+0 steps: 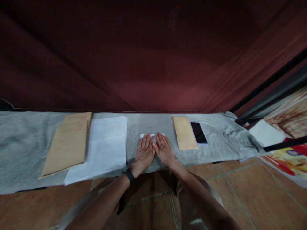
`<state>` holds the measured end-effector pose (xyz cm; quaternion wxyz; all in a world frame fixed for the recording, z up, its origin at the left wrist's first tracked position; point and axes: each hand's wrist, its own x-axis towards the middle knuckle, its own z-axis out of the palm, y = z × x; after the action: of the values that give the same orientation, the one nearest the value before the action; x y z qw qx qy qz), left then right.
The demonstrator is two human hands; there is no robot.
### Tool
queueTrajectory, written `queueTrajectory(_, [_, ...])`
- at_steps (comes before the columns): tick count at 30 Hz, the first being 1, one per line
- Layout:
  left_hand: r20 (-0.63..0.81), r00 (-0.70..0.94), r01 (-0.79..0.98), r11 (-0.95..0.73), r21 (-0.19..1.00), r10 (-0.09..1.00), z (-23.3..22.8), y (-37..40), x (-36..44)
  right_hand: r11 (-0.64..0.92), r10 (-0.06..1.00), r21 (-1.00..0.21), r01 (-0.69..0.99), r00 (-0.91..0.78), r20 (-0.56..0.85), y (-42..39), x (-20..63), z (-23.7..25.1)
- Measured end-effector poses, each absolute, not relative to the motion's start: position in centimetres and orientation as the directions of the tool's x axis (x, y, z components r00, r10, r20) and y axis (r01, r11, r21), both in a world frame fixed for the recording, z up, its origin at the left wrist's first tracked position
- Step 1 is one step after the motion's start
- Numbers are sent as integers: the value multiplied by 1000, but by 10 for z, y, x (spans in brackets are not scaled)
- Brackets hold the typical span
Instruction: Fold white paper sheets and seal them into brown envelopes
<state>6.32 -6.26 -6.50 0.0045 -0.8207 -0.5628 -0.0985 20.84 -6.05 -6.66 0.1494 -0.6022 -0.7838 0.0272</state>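
Left hand [144, 152] and right hand [164, 149] lie flat, fingers spread, pressing a folded paper [152, 135]; sheets [106, 143] and envelopes [68, 143] wait beside; one envelope [184, 133] lies right.

**Around the work spot**

A grey cloth [28, 150] covers the surface, with a dark red curtain [148, 57] hanging behind it. On the left lies a stack of large brown envelopes [68, 143], and just beside it, overlapping its right edge, a pile of white sheets [105, 147]. On the right lies a smaller brown envelope [184, 132], with a dark-screened phone [198, 132] just beside it. Below runs a brown tiled floor [240, 191]. At far right, black bars [271, 92] cross colourful printed paper [287, 159].
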Motion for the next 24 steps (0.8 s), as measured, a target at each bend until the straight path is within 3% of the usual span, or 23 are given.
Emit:
queueTrajectory(18, [163, 211, 967, -230, 106, 964, -61, -68, 50, 220, 944, -101, 970, -186, 273, -60, 220, -83])
queueTrajectory(24, [215, 352, 914, -383, 129, 911, -55, -70, 53, 234, 944, -84, 969, -205, 259, -59, 223, -85])
